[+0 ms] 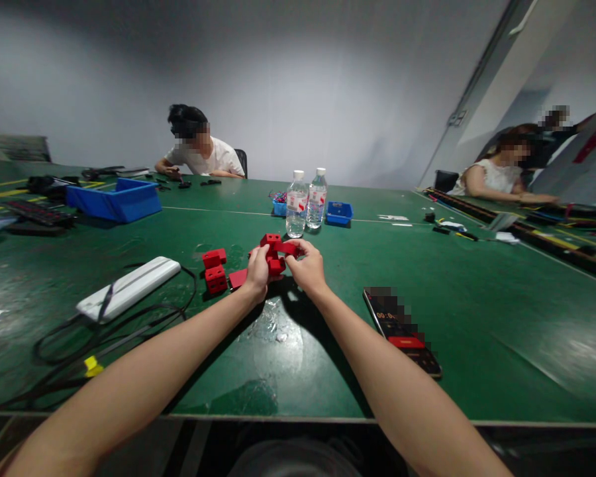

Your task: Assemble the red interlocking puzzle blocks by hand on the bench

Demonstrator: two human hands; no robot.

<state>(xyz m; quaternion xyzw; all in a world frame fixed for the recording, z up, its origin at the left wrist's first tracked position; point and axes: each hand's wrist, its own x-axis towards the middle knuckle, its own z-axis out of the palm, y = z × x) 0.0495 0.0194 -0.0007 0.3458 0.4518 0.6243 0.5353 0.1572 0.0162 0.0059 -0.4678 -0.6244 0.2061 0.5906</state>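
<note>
My left hand (258,270) is closed around the side of a cluster of red blocks (273,243), its thumb lying against them. My right hand (306,266) pinches a red piece (287,249) at the cluster's other side, my grip narrow between thumb and fingers. I hold all this over the green table (328,371), in front of two water bottles (297,205). Just left of my left hand a flat red block (238,278) lies on the table, and beyond it stand more red blocks (215,279). Farther left is a white power strip (129,289) with black cables (99,341) around it. A phone (402,331) lies right of my right forearm.
</note>
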